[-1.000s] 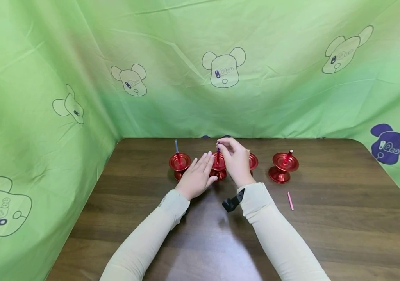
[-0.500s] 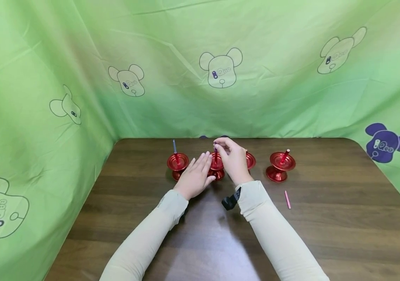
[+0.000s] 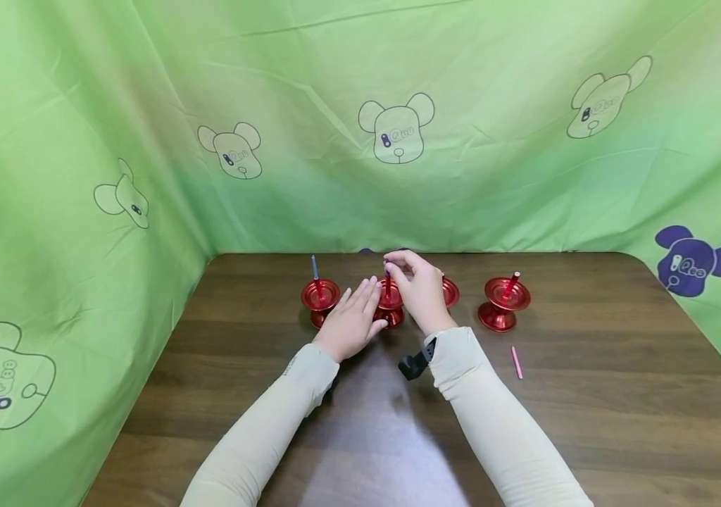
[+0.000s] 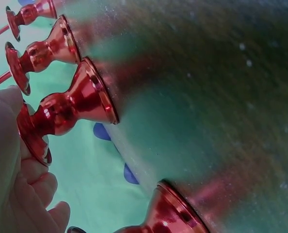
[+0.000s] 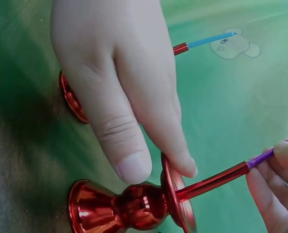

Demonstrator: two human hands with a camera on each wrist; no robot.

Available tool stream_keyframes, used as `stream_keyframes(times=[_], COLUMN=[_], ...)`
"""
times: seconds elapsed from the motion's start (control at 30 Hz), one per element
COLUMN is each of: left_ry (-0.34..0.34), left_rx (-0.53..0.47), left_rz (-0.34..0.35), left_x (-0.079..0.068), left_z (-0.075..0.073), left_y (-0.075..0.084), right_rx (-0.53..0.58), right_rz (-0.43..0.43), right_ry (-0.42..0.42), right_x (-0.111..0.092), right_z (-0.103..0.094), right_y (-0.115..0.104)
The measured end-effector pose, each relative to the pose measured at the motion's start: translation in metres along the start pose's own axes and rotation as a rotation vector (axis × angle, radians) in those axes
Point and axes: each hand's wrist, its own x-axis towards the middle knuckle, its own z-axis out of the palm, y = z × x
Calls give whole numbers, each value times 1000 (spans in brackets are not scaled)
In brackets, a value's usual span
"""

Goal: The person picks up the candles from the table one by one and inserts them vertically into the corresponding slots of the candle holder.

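Observation:
My left hand holds the dish of a shiny red metal candle holder, second from the left in a row. Its thumb lies by the stem below the dish, and its fingers reach along the rim. From above, my right hand pinches a thin purple candle between thumb and fingertips. The candle's lower end is in the holder's upright red tube. At the far left, another red holder has a blue candle standing in its tube.
A third red holder is partly hidden behind my right hand. The rightmost holder has a tube with a white tip. In front of it a pink candle lies on the brown wooden table. Green printed cloth hangs behind.
The right hand's fingertips are slightly lower on the purple candle, of which less shows. The left hand stays at the same holder, and the head view has shifted a little.

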Motion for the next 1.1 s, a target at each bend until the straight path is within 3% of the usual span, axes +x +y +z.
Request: stream_keyframes(times=[0.53,0.87,1.1], left_ry=[39,29,22], left_rx=[6,-19,-94], left_rz=[15,0,-14], left_x=[0,-1,-1], left_z=[4,6,5], left_y=[-1,-1,-1], right_rx=[-59,-86,-122], right_rz=[-75,-110,-91], right_ry=[13,65,105], right_x=[5,-15,-33], right_z=[-17,-40,-55], right_y=[-20,-29,-25])
